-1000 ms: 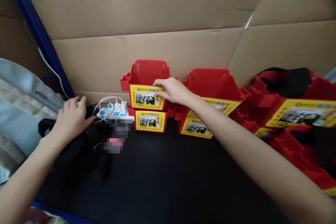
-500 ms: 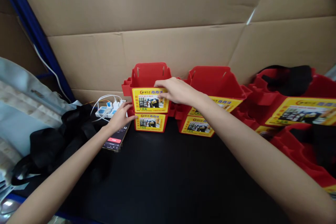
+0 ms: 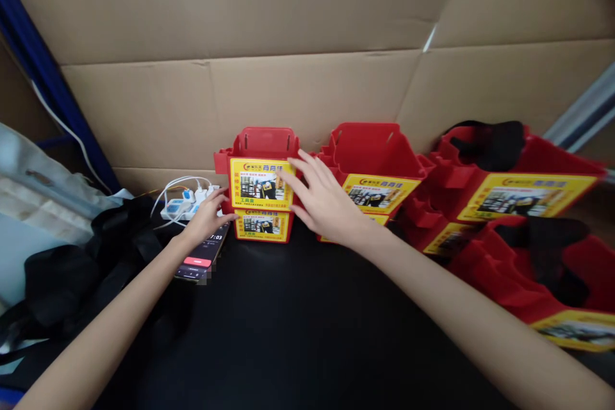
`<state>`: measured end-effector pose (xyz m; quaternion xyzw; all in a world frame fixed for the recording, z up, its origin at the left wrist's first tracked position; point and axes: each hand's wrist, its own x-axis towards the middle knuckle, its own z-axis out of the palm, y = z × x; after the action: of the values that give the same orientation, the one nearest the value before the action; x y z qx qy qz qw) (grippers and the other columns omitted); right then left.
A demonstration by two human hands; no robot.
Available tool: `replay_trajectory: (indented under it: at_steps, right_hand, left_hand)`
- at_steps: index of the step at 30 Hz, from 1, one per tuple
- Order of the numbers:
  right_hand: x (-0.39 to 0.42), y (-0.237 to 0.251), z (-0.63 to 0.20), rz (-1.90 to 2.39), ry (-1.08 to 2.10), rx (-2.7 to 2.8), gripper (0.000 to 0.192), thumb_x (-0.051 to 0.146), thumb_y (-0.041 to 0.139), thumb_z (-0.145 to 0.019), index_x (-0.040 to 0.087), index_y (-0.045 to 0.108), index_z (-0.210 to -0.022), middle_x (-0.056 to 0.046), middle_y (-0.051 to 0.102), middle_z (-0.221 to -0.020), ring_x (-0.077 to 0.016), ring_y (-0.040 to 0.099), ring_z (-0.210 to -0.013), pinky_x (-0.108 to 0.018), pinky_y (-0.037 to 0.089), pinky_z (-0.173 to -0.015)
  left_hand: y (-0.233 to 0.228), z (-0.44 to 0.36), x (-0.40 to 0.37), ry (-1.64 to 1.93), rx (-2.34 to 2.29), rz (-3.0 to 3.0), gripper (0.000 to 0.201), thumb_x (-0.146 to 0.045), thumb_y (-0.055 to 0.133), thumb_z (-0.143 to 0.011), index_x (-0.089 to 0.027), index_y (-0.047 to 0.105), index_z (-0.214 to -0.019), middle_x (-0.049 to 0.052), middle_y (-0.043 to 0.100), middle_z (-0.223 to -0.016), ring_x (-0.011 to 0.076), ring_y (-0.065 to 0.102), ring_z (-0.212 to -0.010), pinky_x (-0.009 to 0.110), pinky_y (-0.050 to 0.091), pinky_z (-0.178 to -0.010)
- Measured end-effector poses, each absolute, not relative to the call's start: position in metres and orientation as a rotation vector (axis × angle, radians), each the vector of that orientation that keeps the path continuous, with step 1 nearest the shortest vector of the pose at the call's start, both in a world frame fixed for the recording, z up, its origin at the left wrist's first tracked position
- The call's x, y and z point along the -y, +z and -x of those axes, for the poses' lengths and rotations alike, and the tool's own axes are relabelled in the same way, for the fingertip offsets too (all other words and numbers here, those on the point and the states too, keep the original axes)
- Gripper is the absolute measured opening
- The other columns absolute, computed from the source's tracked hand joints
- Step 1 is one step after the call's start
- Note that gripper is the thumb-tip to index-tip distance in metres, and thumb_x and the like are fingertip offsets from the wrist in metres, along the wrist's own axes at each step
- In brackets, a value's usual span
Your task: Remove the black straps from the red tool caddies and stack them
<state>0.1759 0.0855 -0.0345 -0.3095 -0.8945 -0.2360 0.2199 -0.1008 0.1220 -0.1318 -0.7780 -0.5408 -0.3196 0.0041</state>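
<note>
Head view: two bare arms reach forward over a black desk [image 3: 307,333] toward a cardboard backing [image 3: 288,96].

Right hand [image 3: 327,202]: fingers [image 3: 300,170] spread apart and straight, gripping nothing. Index and middle tips lie on the yellow label of the top red bin [image 3: 263,166]; palm hangs just in front of the stack, to its right.

Left hand [image 3: 206,218]: fingers loosely curled, slightly apart, nothing clamped. Tips sit at the lower left corner of the stack, against or just short of the bottom red bin [image 3: 262,225]; contact cannot be told for sure.

Bin position: two bins stacked, top nested on bottom, directly ahead of both sets of fingers, backed close to the cardboard.

Key relation: stack lies between the two hands, beyond the fingertips. Right hand is nearer the top bin, left hand nearer the bottom one.

Bin heading: labelled faces point toward the camera, mouth of the top bin opens upward. Long axis runs left to right, across the line of the fingers.

Beside left fingers: phone [image 3: 199,255] with lit screen under the wrist; white power strip [image 3: 185,205] just to the left; black bag [image 3: 77,269] farther left.

Beside right fingers: second red bin stack [image 3: 375,166] just to the right; more red bins [image 3: 519,179] well beyond.
</note>
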Motion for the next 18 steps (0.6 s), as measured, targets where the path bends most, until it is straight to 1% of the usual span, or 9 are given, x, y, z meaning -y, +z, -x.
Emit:
replay_trajectory:
  at_steps: [3,6,8,9,12,14,15,16,18]
  right_hand:
    - [-0.059,-0.044,-0.215,0.97,-0.737,2.44,0.047,0.021,0.046,-0.082,0.017,0.039,-0.128,-0.014,0.033,-0.137,-0.03,0.017,-0.133,-0.052,0.02,-0.105]
    - [-0.049,-0.046,-0.279,1.277,-0.867,2.27,0.045,0.03,0.045,-0.084,0.01,0.043,-0.124,-0.02,0.04,-0.131,-0.0339,0.028,-0.127,-0.051,0.028,-0.1]
    - [-0.044,-0.053,-0.331,1.587,-0.886,2.13,0.052,0.042,0.044,-0.084,0.005,0.046,-0.12,-0.025,0.049,-0.118,-0.0355,0.045,-0.113,-0.047,0.038,-0.089]
    - [-0.042,-0.06,-0.358,1.759,-0.873,2.075,0.057,0.051,0.041,-0.083,0.005,0.048,-0.116,-0.026,0.055,-0.106,-0.0358,0.053,-0.1,-0.047,0.042,-0.08]
    - [-0.027,-0.093,-0.425,2.032,-0.744,1.923,0.07,0.068,0.024,-0.079,0.01,0.053,-0.106,-0.025,0.06,-0.079,-0.0314,0.06,-0.074,-0.045,0.041,-0.064]
    - [-0.016,-0.116,-0.451,2.066,-0.591,1.927,0.075,0.07,0.012,-0.077,0.012,0.052,-0.105,-0.02,0.058,-0.062,-0.0262,0.058,-0.054,-0.041,0.04,-0.054]
    - [-0.012,-0.124,-0.456,2.04,-0.559,1.958,0.075,0.068,0.01,-0.078,0.012,0.051,-0.106,-0.019,0.057,-0.06,-0.025,0.056,-0.051,-0.04,0.04,-0.052]
    - [-0.008,-0.13,-0.457,2.001,-0.548,1.988,0.072,0.065,0.011,-0.081,0.011,0.051,-0.106,-0.019,0.058,-0.06,-0.0242,0.057,-0.051,-0.038,0.041,-0.052]
    - [-0.002,-0.133,-0.446,1.943,-0.589,1.972,0.056,0.055,0.022,-0.087,0.012,0.053,-0.105,-0.018,0.062,-0.066,-0.0226,0.06,-0.055,-0.035,0.043,-0.054]
  left_hand:
    - [-0.133,0.101,-0.123,-1.005,1.691,2.436,0.02,-0.032,0.06,-0.075,-0.016,0.051,-0.086,0.012,0.045,-0.129,0.0232,0.047,-0.117,0.039,0.041,-0.095]
    - [-0.135,0.1,-0.12,-0.997,1.685,2.426,0.025,-0.032,0.058,-0.076,-0.017,0.05,-0.095,0.012,0.045,-0.127,0.0238,0.044,-0.119,0.04,0.038,-0.098]
    - [-0.138,0.097,-0.113,-0.977,1.701,2.374,0.038,-0.032,0.057,-0.076,-0.016,0.045,-0.109,0.014,0.04,-0.131,0.0268,0.04,-0.123,0.043,0.037,-0.099]
    - [-0.139,0.095,-0.107,-0.949,1.718,2.321,0.046,-0.032,0.056,-0.076,-0.016,0.041,-0.116,0.016,0.037,-0.133,0.0289,0.038,-0.124,0.044,0.038,-0.098]
    - [-0.144,0.087,-0.085,-0.829,1.769,2.133,0.059,-0.03,0.054,-0.076,-0.013,0.03,-0.127,0.02,0.03,-0.136,0.0337,0.036,-0.124,0.045,0.045,-0.09]
    - [-0.143,0.08,-0.066,-0.795,1.766,2.074,0.057,-0.03,0.051,-0.077,-0.014,0.029,-0.128,0.019,0.032,-0.135,0.0338,0.04,-0.121,0.043,0.05,-0.082]
    - [-0.141,0.076,-0.057,-0.798,1.749,2.072,0.055,-0.03,0.05,-0.078,-0.016,0.031,-0.127,0.018,0.032,-0.134,0.0332,0.042,-0.12,0.042,0.051,-0.08]
    - [-0.138,0.072,-0.049,-0.805,1.722,2.085,0.052,-0.03,0.049,-0.079,-0.018,0.033,-0.126,0.016,0.033,-0.134,0.0322,0.043,-0.118,0.041,0.052,-0.079]
    - [-0.129,0.063,-0.034,-0.816,1.644,2.149,0.045,-0.03,0.048,-0.08,-0.02,0.037,-0.122,0.014,0.034,-0.134,0.0293,0.046,-0.116,0.039,0.052,-0.08]
